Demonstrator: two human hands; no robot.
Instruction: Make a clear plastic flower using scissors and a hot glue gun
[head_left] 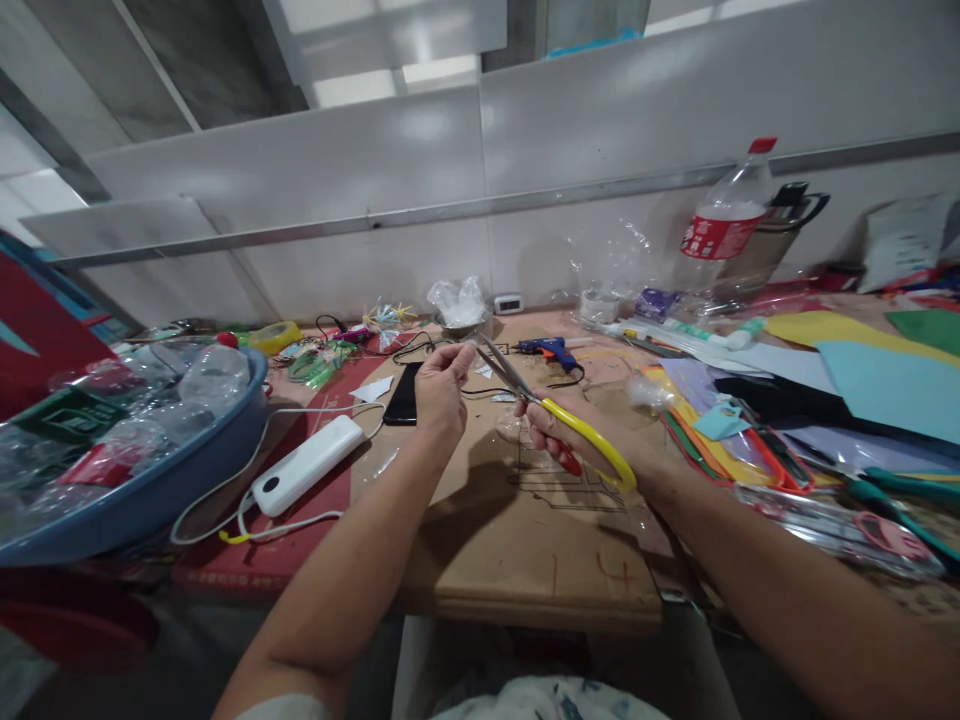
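My right hand (555, 430) grips a pair of scissors (585, 430) by its yellow handle, with a bit of red showing at the fingers. The blades stand apart and point up and left, beside my left hand (446, 385). The thumb and fingers of that left hand are pinched together near the blade tips; whatever is between them is too small or clear to make out. Both hands are above a cardboard sheet (480, 540) with dark drawn lines. A black phone (401, 397) lies just left of my left hand, partly covered by it.
A blue basin (202, 460) of plastic bottles stands left, near a white power bank (307, 465) with a cable. Behind the hands are a blue glue gun (551, 350) and a small bowl (461, 318). Coloured paper (892, 380), pliers and a tall bottle (724, 230) occupy the right.
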